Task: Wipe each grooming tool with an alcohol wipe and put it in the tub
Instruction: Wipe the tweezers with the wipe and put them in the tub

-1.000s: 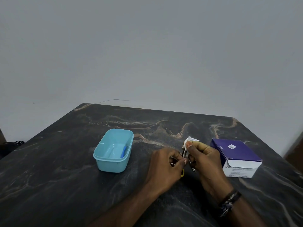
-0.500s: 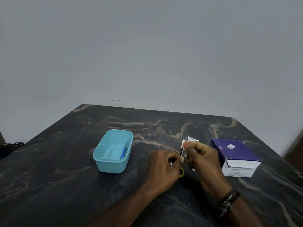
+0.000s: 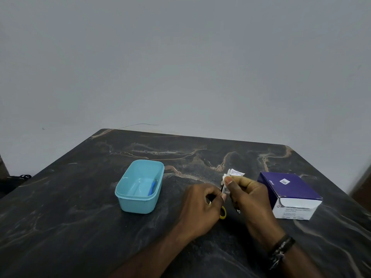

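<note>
Small scissors (image 3: 223,211) with a yellow handle are being held tight in the left hand (image 3: 200,209) near the tabletop's (image 3: 80,217) middle. The white wipe (image 3: 230,174) is being pinched by the right hand (image 3: 249,195). Each blade should be rubbed slowly, fingers kept off sharp edges. The tub (image 3: 138,201) is waiting toward the left edge.

A plain, pale grey wall (image 3: 180,57) filled the upper half of the frame, evenly and softly lit, with a thin dark hairline mark (image 3: 140,124) low on it near the centre. Below it, a dark marble-patterned table (image 3: 70,217) with tan and cream veins spread across the lower half, its far corners rounded. At the left edge lay something dark and indistinct (image 3: 15,178); at the far right edge, a brown strip (image 3: 362,187).
</note>
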`<state>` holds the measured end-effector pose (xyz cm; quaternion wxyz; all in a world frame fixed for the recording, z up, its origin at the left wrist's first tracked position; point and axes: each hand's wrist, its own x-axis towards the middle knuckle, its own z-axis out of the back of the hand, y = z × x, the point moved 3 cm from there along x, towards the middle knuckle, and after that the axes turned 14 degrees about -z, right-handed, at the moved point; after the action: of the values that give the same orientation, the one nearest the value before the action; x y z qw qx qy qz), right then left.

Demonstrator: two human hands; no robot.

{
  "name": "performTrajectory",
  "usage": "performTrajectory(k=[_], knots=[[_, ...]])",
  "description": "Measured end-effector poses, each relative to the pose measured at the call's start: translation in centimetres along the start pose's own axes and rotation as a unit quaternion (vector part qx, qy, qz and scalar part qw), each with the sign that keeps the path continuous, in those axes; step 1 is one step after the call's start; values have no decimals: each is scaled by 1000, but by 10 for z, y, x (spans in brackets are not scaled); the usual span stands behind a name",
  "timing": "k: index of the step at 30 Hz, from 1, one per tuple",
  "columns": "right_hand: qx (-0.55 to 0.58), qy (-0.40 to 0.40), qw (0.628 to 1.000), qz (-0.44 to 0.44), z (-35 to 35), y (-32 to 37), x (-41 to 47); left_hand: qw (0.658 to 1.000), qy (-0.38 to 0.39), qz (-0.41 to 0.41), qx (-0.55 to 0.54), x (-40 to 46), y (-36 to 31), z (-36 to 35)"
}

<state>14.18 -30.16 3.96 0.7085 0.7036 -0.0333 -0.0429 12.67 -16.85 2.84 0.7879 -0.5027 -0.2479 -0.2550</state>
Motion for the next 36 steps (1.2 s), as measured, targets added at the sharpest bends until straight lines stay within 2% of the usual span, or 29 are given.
performTrajectory(k=[4,11,16,19,22,26,30,36], knots=[[-14,17,1000,1,-3,-3,-1,1000,-2,3,3,-1,1,2],[67,-33,997,-17,5,-2,2,998,26,-35,45,-3,-9,-3],[10,11,1000,-7,-1,-4,1,996,0,-30,80,-2,-7,3],[5,33,999,-13,-6,-5,-1,997,-10,-16,70,-1,-3,4],[20,11,1000,-20,-4,-4,-1,998,-2,-15,60,-2,-5,4],[94,-17,995,-40,3,-2,3,999,21,-17,26,-3,-10,-2],[94,-13,995,-34,5,0,2,1000,-23,13,3,-1,-7,2],[109,-6,993,-45,7,2,2,981,-136,67,-118,10,-5,20]])
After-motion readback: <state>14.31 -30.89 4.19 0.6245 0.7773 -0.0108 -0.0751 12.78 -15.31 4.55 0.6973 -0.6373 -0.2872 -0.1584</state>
